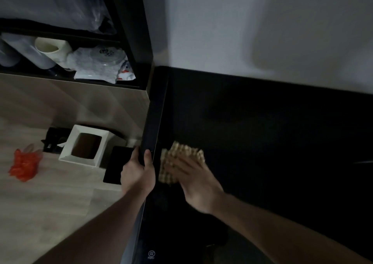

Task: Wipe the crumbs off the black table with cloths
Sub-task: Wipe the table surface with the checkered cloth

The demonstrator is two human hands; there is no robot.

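Note:
The black table (262, 134) fills the right half of the head view, running along a white wall. A tan waffle-textured cloth (177, 156) lies flat on the tabletop close to its left edge. My right hand (191, 181) presses down on the cloth with the fingers spread over it. My left hand (139, 173) grips the table's left edge, thumb on top and fingers wrapped underneath. The scene is dim and no crumbs can be made out on the dark surface.
Left of the table, on the pale wood floor, stand a white square bin (84, 145), a flat black object (116, 167) and an orange plastic bag (24, 164). A black shelf (129, 41) holds rolls and bags at the upper left.

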